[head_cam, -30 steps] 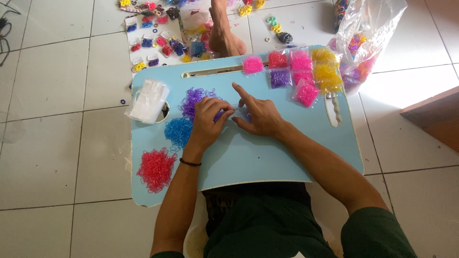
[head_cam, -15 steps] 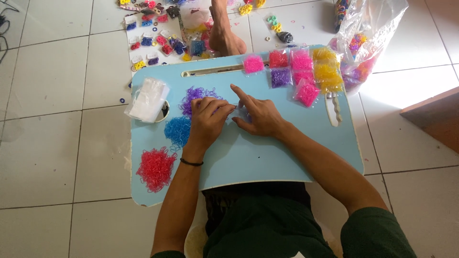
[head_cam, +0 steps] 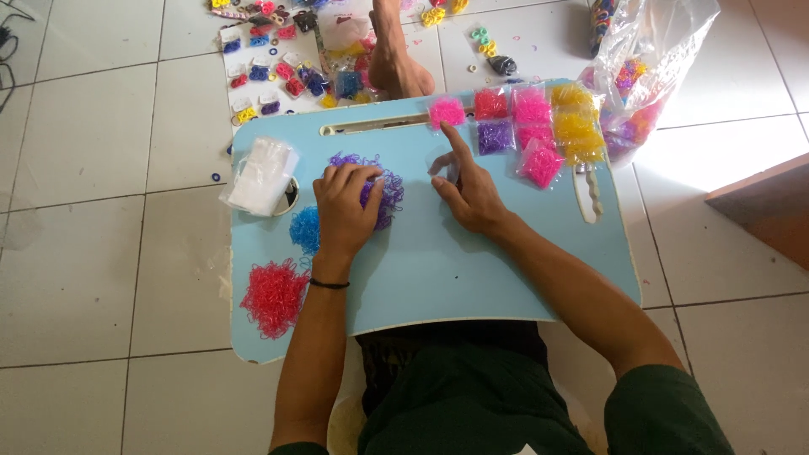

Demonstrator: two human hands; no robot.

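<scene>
My left hand (head_cam: 344,206) rests on a pile of purple rubber bands (head_cam: 389,195), fingers curled into it, in the middle of a light-blue lap tray (head_cam: 472,270). My right hand (head_cam: 468,190) lies just to the right. Its index finger stretches toward a pink packet (head_cam: 447,111), and its thumb and other fingers seem to pinch a small clear bag (head_cam: 442,163). A blue pile of bands (head_cam: 303,227) sits by my left wrist, and a red pile (head_cam: 274,295) lies at the tray's near left corner.
A stack of clear bags (head_cam: 261,175) lies at the tray's left. Filled pink, purple and yellow packets (head_cam: 577,126) line its far right. Another person's foot (head_cam: 396,59), more packets and a big plastic bag (head_cam: 649,67) are on the tiled floor. Wooden furniture (head_cam: 767,211) stands on the right.
My left hand has slid left from beside my right hand onto the purple pile. My right index finger has lifted toward the pink packet.
</scene>
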